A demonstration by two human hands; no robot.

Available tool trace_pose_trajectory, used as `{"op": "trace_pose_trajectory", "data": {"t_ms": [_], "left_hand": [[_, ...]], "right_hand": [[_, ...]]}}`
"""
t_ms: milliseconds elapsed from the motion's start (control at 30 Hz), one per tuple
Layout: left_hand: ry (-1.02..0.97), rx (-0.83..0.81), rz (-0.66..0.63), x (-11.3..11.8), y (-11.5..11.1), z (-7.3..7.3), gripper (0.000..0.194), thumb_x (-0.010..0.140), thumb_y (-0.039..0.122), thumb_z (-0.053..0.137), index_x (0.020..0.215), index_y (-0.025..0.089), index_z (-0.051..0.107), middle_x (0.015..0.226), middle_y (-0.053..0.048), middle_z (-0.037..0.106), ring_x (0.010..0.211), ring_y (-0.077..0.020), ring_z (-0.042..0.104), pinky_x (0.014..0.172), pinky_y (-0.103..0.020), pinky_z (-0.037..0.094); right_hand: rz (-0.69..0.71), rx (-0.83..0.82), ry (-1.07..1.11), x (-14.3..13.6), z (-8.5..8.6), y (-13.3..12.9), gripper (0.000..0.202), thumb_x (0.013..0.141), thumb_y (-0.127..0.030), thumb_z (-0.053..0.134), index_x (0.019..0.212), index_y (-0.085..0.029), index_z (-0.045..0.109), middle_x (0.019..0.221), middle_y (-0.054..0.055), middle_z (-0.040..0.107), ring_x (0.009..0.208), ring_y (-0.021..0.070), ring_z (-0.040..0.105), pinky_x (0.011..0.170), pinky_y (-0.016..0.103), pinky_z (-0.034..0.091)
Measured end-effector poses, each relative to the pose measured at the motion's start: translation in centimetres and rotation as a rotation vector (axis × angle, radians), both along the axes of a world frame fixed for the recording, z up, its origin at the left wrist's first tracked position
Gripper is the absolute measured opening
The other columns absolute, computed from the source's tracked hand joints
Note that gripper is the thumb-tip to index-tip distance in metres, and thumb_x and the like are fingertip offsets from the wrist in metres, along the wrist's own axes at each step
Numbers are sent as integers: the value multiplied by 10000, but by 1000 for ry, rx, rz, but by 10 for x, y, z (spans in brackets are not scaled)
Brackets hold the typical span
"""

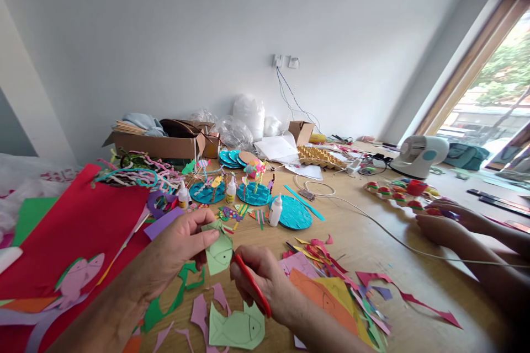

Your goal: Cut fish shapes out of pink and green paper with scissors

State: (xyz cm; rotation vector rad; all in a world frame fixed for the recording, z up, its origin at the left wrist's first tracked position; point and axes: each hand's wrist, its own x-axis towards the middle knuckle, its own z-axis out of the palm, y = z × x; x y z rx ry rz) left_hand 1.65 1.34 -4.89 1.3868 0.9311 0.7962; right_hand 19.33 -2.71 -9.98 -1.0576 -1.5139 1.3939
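A left hand [182, 245] pinches a pale green paper fish [219, 252] between thumb and fingertips above a wooden table [372, 253], while the right hand [259, 281] is closed around red-handled scissors [252, 284] whose tip meets the fish's edge. A second green fish cutout [237, 328], outlined in pen, lies flat on the table just below the hands, among ragged pink scraps and a curled green offcut. Orange, yellow and pink sheets [327, 295] fan out to the right; a broad red sheet [78, 226] with a pink fish shape covers the left. Farther back stand small glue bottles [275, 210], ribbed turquoise discs [293, 213], a tangle of pipe cleaners [136, 174] and an open cardboard box [165, 143]. At the right edge, another person's hands [443, 220] rest near small round red-and-green pieces.
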Motion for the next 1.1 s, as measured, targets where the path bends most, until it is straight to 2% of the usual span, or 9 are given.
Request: {"op": "trace_pose_trajectory", "data": {"t_ms": [200, 333, 500, 667, 800, 1100], "left_hand": [[-84, -32, 17, 7, -4, -1, 243, 745, 384, 699, 703, 201, 545, 563, 84, 530, 491, -76, 453, 474, -182, 367], [-123, -8, 68, 11, -7, -1, 240, 729, 355, 706, 659, 199, 538, 589, 74, 521, 539, -88, 435, 519, -195, 379], [-80, 51, 101, 11, -6, -3, 212, 723, 344, 697, 655, 200, 556, 610, 70, 499, 564, -103, 430, 564, -218, 396], [-41, 93, 91, 10, -1, -7, 235, 736, 367, 677, 638, 208, 535, 582, 75, 458, 543, -110, 421, 543, -227, 383], [-61, 95, 127, 13, -2, -10, 205, 744, 361, 663, 671, 213, 541, 569, 74, 466, 546, -115, 416, 542, -227, 384], [-99, 75, 118, 19, -6, -12, 229, 747, 393, 656, 666, 210, 545, 582, 65, 475, 546, -114, 428, 534, -226, 394]], "right_hand": [[-17, 10, 2, -5, -3, 0, 420, 821, -535, 579, 604, -198, 452, 428, -77, 431, 367, 50, 352, 375, 168, 285], [-45, 6, 12, -6, -7, 0, 428, 815, -553, 585, 617, -197, 453, 430, -76, 433, 374, 54, 362, 382, 169, 298], [-54, -18, 26, -5, -10, 0, 407, 820, -526, 585, 620, -197, 451, 433, -75, 440, 371, 54, 374, 377, 163, 296], [-48, -35, 19, -7, -7, 1, 462, 798, -606, 579, 619, -199, 456, 419, -74, 436, 364, 56, 359, 371, 171, 284], [-40, -38, 32, -7, -8, 2, 496, 790, -647, 583, 625, -195, 461, 421, -67, 446, 367, 59, 369, 368, 174, 271], [-48, -36, 27, -6, -8, 1, 532, 781, -700, 556, 642, -197, 456, 426, -70, 439, 365, 58, 367, 356, 169, 253]]}}
